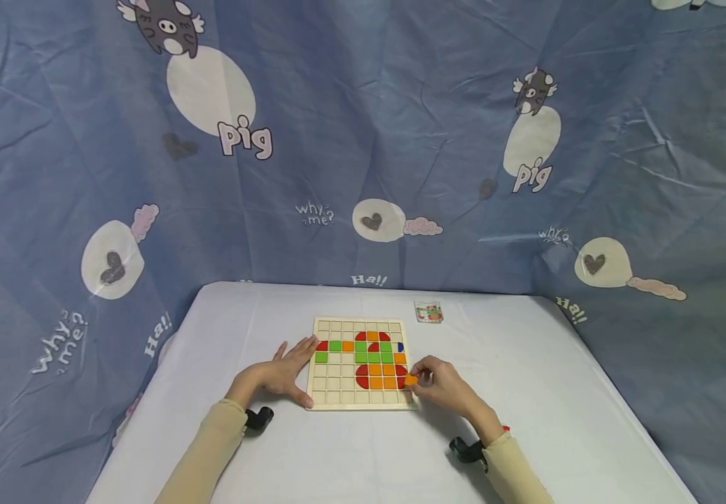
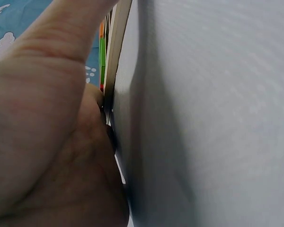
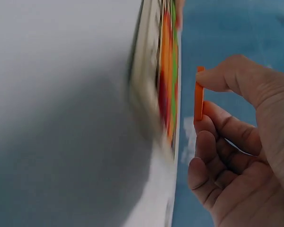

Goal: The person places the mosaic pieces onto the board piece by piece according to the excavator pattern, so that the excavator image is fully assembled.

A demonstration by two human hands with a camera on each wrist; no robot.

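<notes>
A wooden grid board (image 1: 336, 385) lies on the white table, partly filled with red, green, orange and blue tiles. My left hand (image 1: 282, 376) rests along the board's left edge with fingers spread, the thumb by the near corner. In the left wrist view, the palm (image 2: 75, 170) is beside the board's rim. Over the board's right edge, my right hand (image 1: 443, 385) pinches an orange tile (image 1: 410, 380). The right wrist view shows this tile edge-on between thumb and forefinger, with the other fingers curled below it.
A small printed picture card (image 1: 428, 312) lies behind the board to the right. The white table (image 1: 526, 364) meets a blue patterned cloth (image 1: 312, 154) at the back and sides. Black wrist cameras (image 1: 467, 450) are strapped at both sleeves.
</notes>
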